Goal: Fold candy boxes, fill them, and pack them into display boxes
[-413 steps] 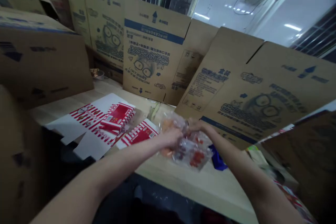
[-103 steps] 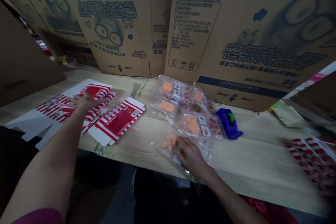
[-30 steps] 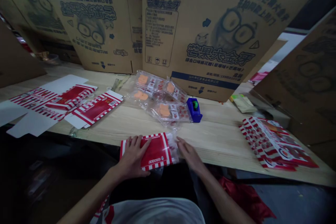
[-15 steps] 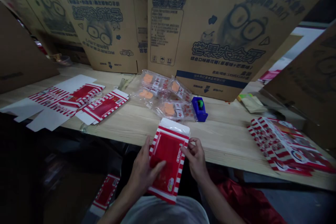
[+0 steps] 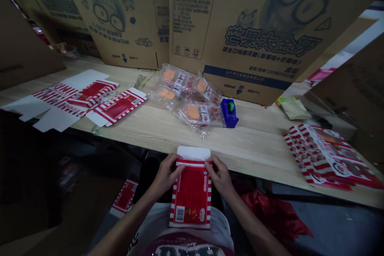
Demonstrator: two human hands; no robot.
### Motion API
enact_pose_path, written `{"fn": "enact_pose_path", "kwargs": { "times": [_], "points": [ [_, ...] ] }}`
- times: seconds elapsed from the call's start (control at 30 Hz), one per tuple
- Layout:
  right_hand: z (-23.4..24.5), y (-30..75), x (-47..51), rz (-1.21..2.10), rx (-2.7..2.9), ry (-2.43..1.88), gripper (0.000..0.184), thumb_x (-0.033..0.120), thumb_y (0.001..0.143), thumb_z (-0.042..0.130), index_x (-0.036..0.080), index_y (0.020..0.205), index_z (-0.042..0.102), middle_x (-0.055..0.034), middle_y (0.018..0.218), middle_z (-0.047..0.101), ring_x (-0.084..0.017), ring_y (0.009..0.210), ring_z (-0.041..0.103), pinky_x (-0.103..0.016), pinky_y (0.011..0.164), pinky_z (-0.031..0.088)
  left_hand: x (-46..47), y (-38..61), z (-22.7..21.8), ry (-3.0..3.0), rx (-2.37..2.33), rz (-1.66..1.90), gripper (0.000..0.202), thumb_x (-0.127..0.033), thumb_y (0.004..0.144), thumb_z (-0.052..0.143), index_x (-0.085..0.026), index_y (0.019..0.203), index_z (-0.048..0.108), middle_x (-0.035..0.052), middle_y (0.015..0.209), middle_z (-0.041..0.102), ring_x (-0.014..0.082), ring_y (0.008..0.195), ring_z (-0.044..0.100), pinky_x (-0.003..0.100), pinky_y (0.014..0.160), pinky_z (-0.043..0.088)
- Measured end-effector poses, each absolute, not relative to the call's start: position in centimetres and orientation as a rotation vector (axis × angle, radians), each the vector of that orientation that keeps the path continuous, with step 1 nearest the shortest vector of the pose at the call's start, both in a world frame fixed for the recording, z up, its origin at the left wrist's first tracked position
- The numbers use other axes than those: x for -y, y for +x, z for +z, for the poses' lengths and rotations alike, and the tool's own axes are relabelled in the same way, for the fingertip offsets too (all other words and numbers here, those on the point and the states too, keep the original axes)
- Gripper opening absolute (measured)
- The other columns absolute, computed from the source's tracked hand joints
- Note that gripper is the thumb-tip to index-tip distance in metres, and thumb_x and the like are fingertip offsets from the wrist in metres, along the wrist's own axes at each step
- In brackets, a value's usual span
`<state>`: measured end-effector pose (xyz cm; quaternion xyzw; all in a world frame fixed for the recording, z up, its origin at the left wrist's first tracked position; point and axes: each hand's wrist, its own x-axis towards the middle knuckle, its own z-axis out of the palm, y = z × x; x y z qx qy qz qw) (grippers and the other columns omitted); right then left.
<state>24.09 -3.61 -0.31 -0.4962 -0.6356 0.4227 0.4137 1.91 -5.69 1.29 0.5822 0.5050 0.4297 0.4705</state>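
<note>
Printed cartons [image 5: 264, 48] stand along the back of a pale bench [image 5: 255, 148], where clear packs [image 5: 195, 112] lie loosely piled. At the bench's near edge, a red box [image 5: 192, 196] sits between the hands: the left hand [image 5: 166, 175] and the right hand [image 5: 221, 176] each grip one side near its far end. Its long axis runs straight forward, white flap [image 5: 193, 153] pointing toward the packs.
</note>
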Motion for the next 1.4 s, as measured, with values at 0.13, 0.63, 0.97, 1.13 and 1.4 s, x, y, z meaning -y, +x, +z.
{"fn": "enact_pose_path", "kwargs": {
  "times": [0.13,0.63,0.97,1.13,1.4],
  "points": [
    [0.2,23.9,2.6,1.23,1.304,-1.207,0.023,0.038,0.077,0.068,0.024,0.083,0.052,0.0013,0.076,0.058,-0.016,0.068,0.057,-0.026,0.063,0.048,4.6,2.9,1.3,1.358,-1.282,1.187,0.015,-0.032,0.086,0.058,-0.017,0.083,0.059,0.004,0.088,0.06,0.0173,0.085,0.057,0.029,0.078,0.046],
    [1.0,25.4,2.8,1.259,1.55,-1.117,0.028,0.046,0.087,0.059,0.021,0.083,0.072,-0.0081,0.097,0.068,-0.021,0.093,0.063,-0.034,0.083,0.049,3.6,1.1,3.2,1.456,-1.121,0.995,0.023,-0.034,0.083,0.063,-0.014,0.072,0.066,0.0054,0.084,0.061,0.0157,0.079,0.057,0.027,0.074,0.043],
    [5.1,25.7,-0.3,1.529,1.629,-1.17,0.02,0.035,0.07,0.075,0.017,0.066,0.068,-0.0005,0.063,0.066,-0.014,0.056,0.058,-0.024,0.054,0.044,0.2,0.2,5.7,1.215,-1.0,0.696,0.018,-0.028,0.065,0.076,-0.011,0.066,0.069,0.0024,0.059,0.067,0.0119,0.053,0.058,0.021,0.053,0.043],
    [5.7,25.6,-1.2,1.627,1.647,-1.167,0.025,0.038,0.069,0.075,0.016,0.061,0.067,-0.0001,0.056,0.064,-0.012,0.051,0.054,-0.023,0.053,0.041,-1.1,-0.2,5.5,1.235,-0.965,0.635,0.016,-0.025,0.062,0.078,-0.011,0.064,0.071,0.0025,0.057,0.068,0.0116,0.052,0.059,0.021,0.053,0.045],
    [6.0,26.1,-0.7,1.416,1.873,-1.105,0.026,0.036,0.081,0.066,0.017,0.064,0.067,-0.0018,0.063,0.066,-0.015,0.06,0.058,-0.024,0.057,0.043,-1.5,-0.6,6.9,1.782,-0.898,0.521,0.017,-0.025,0.079,0.065,-0.012,0.07,0.073,0.0039,0.063,0.069,0.0129,0.055,0.059,0.019,0.052,0.04]
  ]
}}
